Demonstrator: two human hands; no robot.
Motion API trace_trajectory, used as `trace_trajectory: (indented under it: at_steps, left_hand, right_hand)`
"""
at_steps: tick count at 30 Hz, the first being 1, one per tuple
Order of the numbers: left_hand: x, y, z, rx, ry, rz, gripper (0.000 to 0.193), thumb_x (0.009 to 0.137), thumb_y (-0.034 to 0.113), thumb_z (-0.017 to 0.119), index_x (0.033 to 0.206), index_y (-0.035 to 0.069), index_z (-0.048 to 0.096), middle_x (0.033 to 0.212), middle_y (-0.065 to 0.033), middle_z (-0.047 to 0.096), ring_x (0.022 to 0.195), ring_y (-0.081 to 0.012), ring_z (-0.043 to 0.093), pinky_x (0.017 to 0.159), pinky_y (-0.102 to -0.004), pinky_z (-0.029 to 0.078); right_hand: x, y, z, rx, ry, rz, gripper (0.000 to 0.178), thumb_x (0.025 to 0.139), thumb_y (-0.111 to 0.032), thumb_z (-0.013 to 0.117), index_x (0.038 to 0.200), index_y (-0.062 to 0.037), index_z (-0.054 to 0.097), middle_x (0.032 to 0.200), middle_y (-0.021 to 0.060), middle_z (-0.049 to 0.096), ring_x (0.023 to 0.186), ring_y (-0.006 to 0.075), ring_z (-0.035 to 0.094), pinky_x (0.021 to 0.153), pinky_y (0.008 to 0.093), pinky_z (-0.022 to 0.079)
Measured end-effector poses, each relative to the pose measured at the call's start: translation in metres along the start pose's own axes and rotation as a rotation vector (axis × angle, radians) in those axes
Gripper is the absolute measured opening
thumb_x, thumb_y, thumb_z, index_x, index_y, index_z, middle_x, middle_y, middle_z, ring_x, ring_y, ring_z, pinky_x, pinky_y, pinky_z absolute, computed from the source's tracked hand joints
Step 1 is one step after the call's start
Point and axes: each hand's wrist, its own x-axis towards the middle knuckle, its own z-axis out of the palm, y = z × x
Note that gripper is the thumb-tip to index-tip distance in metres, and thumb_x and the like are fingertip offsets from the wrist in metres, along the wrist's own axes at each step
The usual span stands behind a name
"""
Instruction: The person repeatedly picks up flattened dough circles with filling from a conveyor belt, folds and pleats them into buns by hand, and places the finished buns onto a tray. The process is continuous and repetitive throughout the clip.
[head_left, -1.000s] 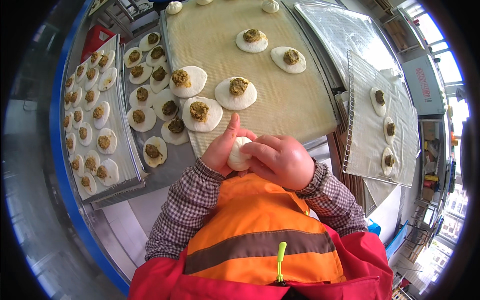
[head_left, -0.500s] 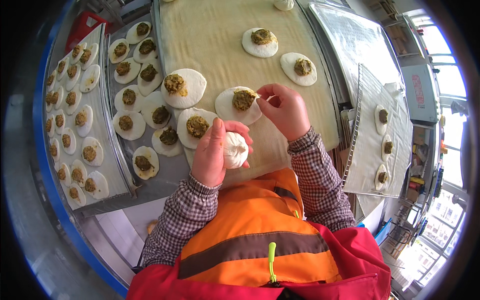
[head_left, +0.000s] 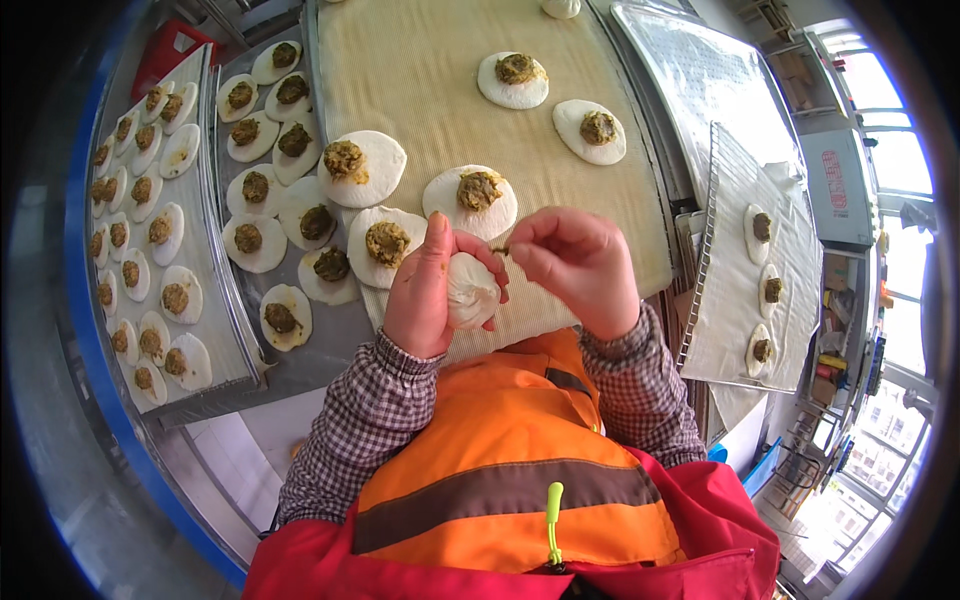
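The left hand (head_left: 418, 300) cups a white pleated bun (head_left: 470, 292), thumb pointing up along its near side and fingers curled round behind it; the bun sits in that palm, close in front of the orange apron (head_left: 500, 425), its gathered folds showing. The right hand (head_left: 583, 262) hovers just beside it, apart from the bun, thumb and fingertips pinched together on a small dark morsel (head_left: 502, 250); what the morsel is I cannot tell. Just beyond the hands, a dough disc (head_left: 438, 208) topped with a brownish-green filling (head_left: 480, 191) lies on the tan mat (head_left: 400, 65); four more filled discs lie there too, two at its left edge and two farther off to the right; a closed bun (head_left: 560, 8) sits at the far end. To the left, more filled rounds crowd a grey tray (head_left: 335, 325), some overlapping, and others stand in rows on a lined tray (head_left: 228, 345) beside it; to the right, a wire rack (head_left: 720, 345) covered with cloth carries three more in a line.
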Motion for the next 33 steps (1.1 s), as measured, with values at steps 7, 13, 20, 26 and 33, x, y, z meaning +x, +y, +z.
trace_trajectory:
  at_steps: [7, 13, 20, 26, 33]
  left_hand:
    - [-0.034, -0.005, 0.010, -0.052, -0.085, 0.070, 0.066, 0.098, 0.058, 0.025, 0.086, 0.001, 0.057, 0.070, -0.0087, 0.060, 0.054, -0.0152, 0.058, 0.046, -0.0271, 0.050]
    - [-0.054, -0.012, 0.007, -0.072, -0.119, 0.139, 0.068, 0.098, 0.057, 0.023, 0.085, 0.000, 0.057, 0.071, -0.0096, 0.061, 0.057, -0.0155, 0.059, 0.049, -0.0265, 0.050]
    - [-0.063, -0.003, 0.004, -0.144, -0.149, 0.256, 0.067, 0.097, 0.059, 0.026, 0.093, 0.000, 0.057, 0.078, -0.0114, 0.063, 0.075, -0.0171, 0.064, 0.065, -0.0289, 0.054]
    - [-0.047, 0.035, -0.002, -0.258, -0.169, 0.335, 0.077, 0.093, 0.062, 0.034, 0.148, 0.013, 0.013, 0.121, -0.0192, 0.054, 0.104, -0.0269, 0.058, 0.090, -0.0388, 0.048]
    - [-0.033, 0.073, -0.064, -0.228, 0.144, 0.495, 0.073, 0.092, 0.066, 0.034, 0.139, 0.010, 0.034, 0.127, -0.0182, 0.052, 0.119, -0.0305, 0.052, 0.097, -0.0452, 0.043]
  right_hand:
    - [-0.043, -0.031, 0.022, -0.465, -0.065, -0.630, 0.021, 0.069, 0.001, 0.069, 0.089, -0.0029, 0.064, 0.078, 0.0096, 0.063, 0.065, 0.0253, 0.063, 0.056, 0.0325, 0.051]
    - [-0.066, -0.032, 0.035, -0.624, -0.076, -0.790, 0.024, 0.068, -0.004, 0.073, 0.090, -0.0041, 0.064, 0.084, 0.0094, 0.061, 0.069, 0.0272, 0.062, 0.057, 0.0350, 0.051]
    - [-0.073, -0.049, 0.050, -0.352, -0.031, -0.566, 0.047, 0.067, -0.007, 0.078, 0.108, -0.0032, 0.056, 0.103, 0.0134, 0.059, 0.072, 0.0263, 0.062, 0.061, 0.0335, 0.052]
    - [-0.029, -0.070, 0.070, -0.527, -0.205, -0.421, 0.061, 0.069, -0.010, 0.078, 0.123, -0.0067, 0.051, 0.112, 0.0134, 0.058, 0.075, 0.0218, 0.063, 0.062, 0.0278, 0.052]
    - [0.179, -0.053, 0.078, -0.345, -0.143, -0.294, 0.051, 0.073, -0.009, 0.074, 0.120, -0.0047, 0.054, 0.090, 0.0110, 0.067, 0.065, 0.0136, 0.066, 0.059, 0.0284, 0.053]
